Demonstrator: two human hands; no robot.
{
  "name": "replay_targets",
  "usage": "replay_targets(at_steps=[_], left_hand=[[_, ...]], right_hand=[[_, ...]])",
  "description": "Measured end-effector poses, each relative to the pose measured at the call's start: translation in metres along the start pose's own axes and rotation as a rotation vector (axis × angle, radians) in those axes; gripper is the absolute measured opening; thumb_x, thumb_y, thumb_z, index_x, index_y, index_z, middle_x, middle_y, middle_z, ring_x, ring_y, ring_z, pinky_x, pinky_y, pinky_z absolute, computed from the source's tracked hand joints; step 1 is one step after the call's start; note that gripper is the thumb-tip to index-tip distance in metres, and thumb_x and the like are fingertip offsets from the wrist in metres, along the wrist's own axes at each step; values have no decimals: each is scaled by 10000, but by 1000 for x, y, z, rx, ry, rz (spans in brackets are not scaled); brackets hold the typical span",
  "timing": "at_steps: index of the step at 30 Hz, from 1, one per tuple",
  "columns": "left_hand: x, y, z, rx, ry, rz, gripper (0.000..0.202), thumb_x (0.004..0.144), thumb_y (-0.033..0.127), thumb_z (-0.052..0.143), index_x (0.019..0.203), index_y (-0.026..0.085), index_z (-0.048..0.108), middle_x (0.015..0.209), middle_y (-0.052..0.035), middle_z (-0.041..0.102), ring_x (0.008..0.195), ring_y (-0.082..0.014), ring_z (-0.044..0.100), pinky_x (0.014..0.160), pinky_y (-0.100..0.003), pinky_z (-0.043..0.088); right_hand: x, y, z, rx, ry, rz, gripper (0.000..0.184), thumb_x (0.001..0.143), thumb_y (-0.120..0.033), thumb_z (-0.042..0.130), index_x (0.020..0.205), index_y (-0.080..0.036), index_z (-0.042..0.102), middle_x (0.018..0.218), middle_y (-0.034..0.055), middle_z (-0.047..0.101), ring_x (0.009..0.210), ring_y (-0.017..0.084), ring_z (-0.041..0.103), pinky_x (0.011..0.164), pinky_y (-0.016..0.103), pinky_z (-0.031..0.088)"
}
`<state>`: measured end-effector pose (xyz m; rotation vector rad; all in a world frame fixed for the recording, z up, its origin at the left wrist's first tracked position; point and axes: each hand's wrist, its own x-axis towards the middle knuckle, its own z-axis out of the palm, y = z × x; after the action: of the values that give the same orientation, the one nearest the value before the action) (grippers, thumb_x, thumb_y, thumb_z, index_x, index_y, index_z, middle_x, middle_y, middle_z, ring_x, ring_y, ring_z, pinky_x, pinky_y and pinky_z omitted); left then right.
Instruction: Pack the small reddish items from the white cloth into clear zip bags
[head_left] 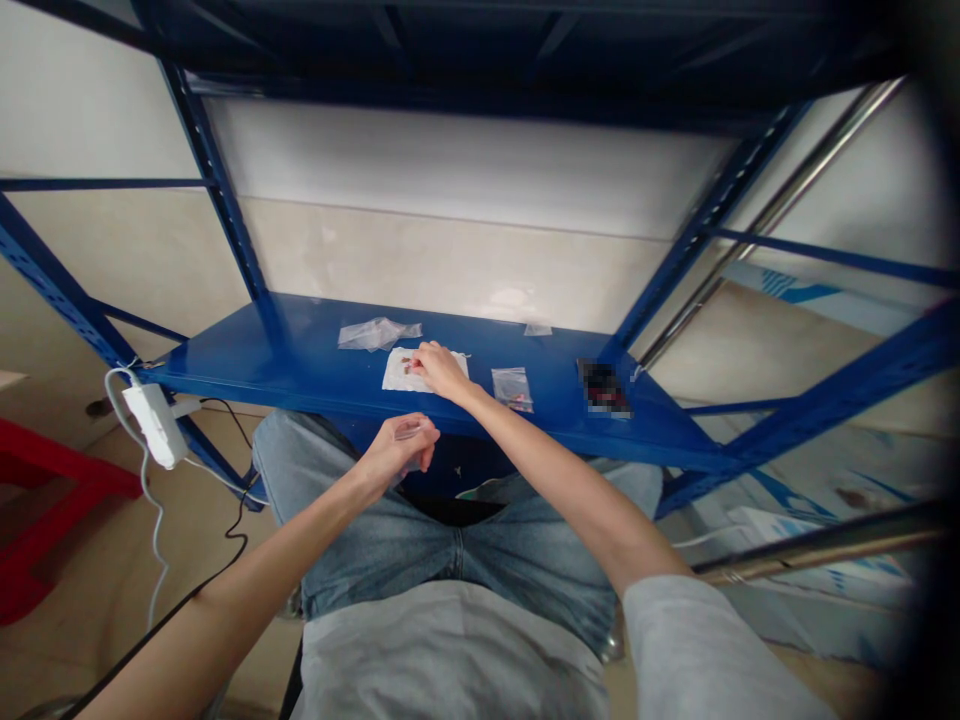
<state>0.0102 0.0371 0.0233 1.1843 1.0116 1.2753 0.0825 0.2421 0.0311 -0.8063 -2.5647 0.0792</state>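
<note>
My left hand [397,450] hangs just below the front edge of the blue steel shelf [300,352], its fingers closed on a small clear plastic bag [411,431]. My right hand [442,370] reaches over the shelf, fingertips down on a white sheet [397,372]. Small reddish-brown pieces [407,366] lie on the sheet next to those fingertips. Whether the fingers pinch anything is hidden. A clear bag with reddish contents [512,388] lies to the right of the sheet, and a crumpled clear bag [376,334] lies behind it.
A small clear scrap [538,329] lies at the shelf's back. A pixelated dark object [604,388] sits to the right. A white power strip [154,425] hangs off the left end with cables. Blue uprights frame the shelf, and a red stool [45,500] stands at lower left.
</note>
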Motion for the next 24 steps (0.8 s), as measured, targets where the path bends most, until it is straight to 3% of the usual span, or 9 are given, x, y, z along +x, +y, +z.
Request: replay_targets(at_steps=[5,8,11,15,19,24], left_hand=[[0,0,-1,27,23,-19,260,837,403,657,794,174,544,560,14,561,506,-104,518,458,-196,300],[1,2,-2,43,33,-18,265,832,396,665,767,174,536,560,11,568,507,-100,514,466,-197,308],[1,3,-2,6,34,-22,277,820,383,679,738,178,512,556,17,559,504,-97,508,472,-200,323],[0,3,-2,-2,50,-39,295,796,386,694,692,171,521,556,10,556,501,-102,511,461,-208,332],[-1,0,-4,147,57,-49,336,793,417,663,613,152,559,567,-26,591,488,-106,506,420,-214,282],[0,-1,-3,226,38,-63,334,798,382,636,573,144,571,548,-23,586,458,-83,461,436,-210,289]], right_hand=[[2,-9,-19,52,25,-1,116,882,-97,597,851,-149,696,923,79,662,918,201,543,834,300,383],[-6,-27,-44,259,44,-50,88,866,-98,614,823,-142,676,864,50,650,836,168,550,789,280,391],[-27,-51,-73,498,2,-151,62,861,-124,636,811,-147,666,820,20,626,757,144,547,718,264,397],[-60,-78,-97,513,-101,-296,132,842,-58,634,757,-154,665,810,16,615,822,156,546,779,292,400],[-78,-84,-99,402,-161,-333,139,819,-41,667,736,-148,693,818,32,588,845,174,524,789,315,388],[-79,-80,-92,413,-177,-313,107,814,-69,705,747,-151,721,837,33,584,849,172,534,780,304,394]])
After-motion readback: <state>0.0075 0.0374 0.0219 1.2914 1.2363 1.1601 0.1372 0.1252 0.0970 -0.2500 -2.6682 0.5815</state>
